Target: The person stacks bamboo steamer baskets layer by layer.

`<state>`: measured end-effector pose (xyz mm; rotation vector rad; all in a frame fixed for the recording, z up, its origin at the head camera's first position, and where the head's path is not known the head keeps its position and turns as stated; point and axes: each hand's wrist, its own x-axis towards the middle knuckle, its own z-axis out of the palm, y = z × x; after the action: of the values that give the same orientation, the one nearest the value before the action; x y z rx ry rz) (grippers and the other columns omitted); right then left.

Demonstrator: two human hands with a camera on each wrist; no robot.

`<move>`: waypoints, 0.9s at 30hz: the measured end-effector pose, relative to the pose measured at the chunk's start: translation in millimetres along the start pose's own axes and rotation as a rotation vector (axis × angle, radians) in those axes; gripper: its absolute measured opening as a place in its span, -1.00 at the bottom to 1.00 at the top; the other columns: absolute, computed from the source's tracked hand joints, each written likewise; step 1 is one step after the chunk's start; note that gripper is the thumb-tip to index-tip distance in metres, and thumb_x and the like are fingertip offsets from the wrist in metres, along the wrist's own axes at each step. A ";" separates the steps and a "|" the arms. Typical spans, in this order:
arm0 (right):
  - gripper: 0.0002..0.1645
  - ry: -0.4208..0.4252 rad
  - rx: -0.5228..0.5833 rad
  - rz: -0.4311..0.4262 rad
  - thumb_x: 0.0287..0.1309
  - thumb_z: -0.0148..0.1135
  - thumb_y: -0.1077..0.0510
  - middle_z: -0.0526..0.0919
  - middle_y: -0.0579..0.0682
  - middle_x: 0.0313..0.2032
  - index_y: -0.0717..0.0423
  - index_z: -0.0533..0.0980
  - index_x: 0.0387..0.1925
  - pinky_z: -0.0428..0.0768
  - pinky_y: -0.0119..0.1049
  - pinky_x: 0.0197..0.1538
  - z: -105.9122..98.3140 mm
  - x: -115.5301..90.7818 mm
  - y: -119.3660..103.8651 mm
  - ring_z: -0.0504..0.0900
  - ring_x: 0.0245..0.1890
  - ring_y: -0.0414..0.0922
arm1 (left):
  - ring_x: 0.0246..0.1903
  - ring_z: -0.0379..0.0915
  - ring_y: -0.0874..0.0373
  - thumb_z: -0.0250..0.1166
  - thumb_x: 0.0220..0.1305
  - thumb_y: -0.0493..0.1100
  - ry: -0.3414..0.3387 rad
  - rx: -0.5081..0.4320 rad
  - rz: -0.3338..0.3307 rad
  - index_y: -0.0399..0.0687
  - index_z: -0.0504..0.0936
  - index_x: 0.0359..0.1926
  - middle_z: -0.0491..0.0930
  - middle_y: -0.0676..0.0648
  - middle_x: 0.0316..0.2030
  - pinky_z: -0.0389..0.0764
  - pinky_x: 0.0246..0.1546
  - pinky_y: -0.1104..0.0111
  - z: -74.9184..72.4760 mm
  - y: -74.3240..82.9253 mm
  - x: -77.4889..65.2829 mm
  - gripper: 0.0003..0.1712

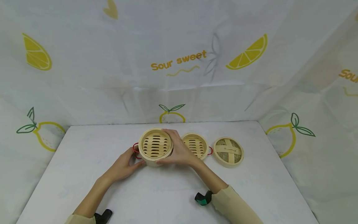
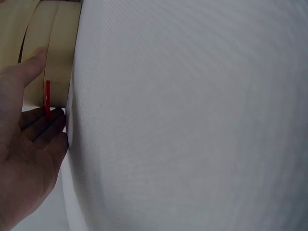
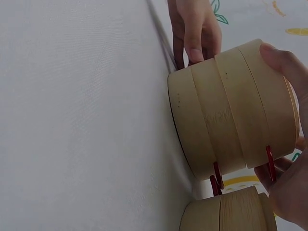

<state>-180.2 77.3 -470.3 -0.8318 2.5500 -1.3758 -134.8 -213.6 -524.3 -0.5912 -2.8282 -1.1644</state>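
Two round bamboo steamer baskets stand stacked, the upper basket showing its slatted floor. My right hand grips the upper basket from the right, thumb on the near side and fingers round the far side. Beneath it, the lower basket rests at the white tabletop. My left hand holds the left side of the lower part of the stack, its thumb on the bamboo wall and its fingers behind by a red handle. Most of the lower basket is hidden from above.
Just right of the stack sits another slatted steamer basket with a red handle, partly behind the right hand. Beyond it lies a woven bamboo lid with crossed strips. A lemon-printed cloth hangs behind the white table.
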 end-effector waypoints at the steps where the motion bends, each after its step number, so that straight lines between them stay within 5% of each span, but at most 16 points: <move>1: 0.50 -0.002 0.000 0.002 -0.27 0.86 -0.14 0.29 0.03 0.54 -0.20 0.16 0.67 0.38 0.16 0.64 -0.1 0.5 -0.2 0.35 0.57 0.00 | 0.38 0.57 -0.10 0.52 0.41 0.02 0.000 -0.002 0.002 -0.14 0.39 0.54 0.61 -0.15 0.38 0.56 0.43 -0.14 -0.2 -0.1 0.2 -0.17; 27: 0.53 -0.053 0.049 0.041 -0.26 0.84 -0.20 0.29 -0.06 0.52 -0.23 0.13 0.69 0.35 0.15 0.64 -1.8 11.5 1.4 0.39 0.54 -0.03 | 0.37 0.58 -0.04 0.53 0.41 0.02 -0.011 -0.024 -0.001 -0.11 0.36 0.57 0.60 -0.11 0.39 0.59 0.42 -0.09 0.1 -2.4 0.8 -0.14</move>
<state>-191.1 73.3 -468.8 -0.7919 2.4695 -1.3790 -136.4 -214.9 -525.9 -0.5997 -2.8271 -1.2011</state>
